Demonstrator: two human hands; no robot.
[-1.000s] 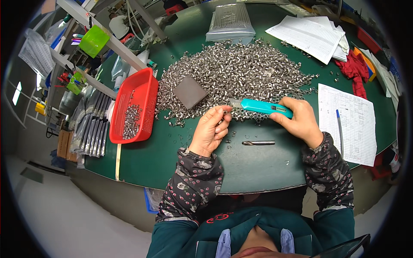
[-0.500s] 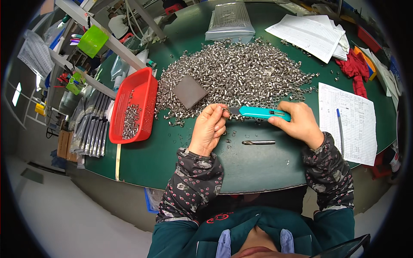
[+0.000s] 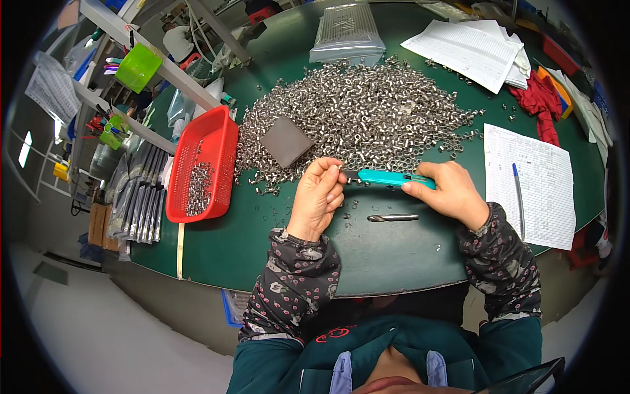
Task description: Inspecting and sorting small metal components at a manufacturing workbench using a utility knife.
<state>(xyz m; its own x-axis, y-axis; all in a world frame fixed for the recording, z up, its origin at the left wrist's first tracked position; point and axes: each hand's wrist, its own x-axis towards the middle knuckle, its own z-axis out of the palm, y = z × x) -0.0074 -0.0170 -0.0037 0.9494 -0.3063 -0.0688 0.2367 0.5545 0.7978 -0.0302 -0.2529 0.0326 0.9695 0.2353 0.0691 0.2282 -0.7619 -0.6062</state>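
My right hand (image 3: 456, 194) grips a turquoise utility knife (image 3: 384, 177), its dark blade pointing left. The blade's tip meets the pinched thumb and forefinger of my left hand (image 3: 316, 200). A small metal ring (image 3: 342, 169) seems to be held there, mostly hidden by the fingertips. Just beyond both hands spreads a large heap of small shiny metal rings (image 3: 367, 108). On the heap's near left part lies a dark grey square block (image 3: 287, 142). A fluted end mill (image 3: 394, 217) rests on the green table (image 3: 387, 262) below the knife, with thin metal shavings around.
A red plastic basket (image 3: 226, 187) holding some rings stands at the left. To the right lie a printed sheet (image 3: 548, 190) with a pen (image 3: 518, 197), and a red cloth (image 3: 541, 108). Bagged tubes (image 3: 348, 33) and papers (image 3: 462, 52) sit at the back.
My right hand and the knife have shifted slightly left, bringing the blade closer into the left fingertips. My left hand stays nearly in place, still pinched.
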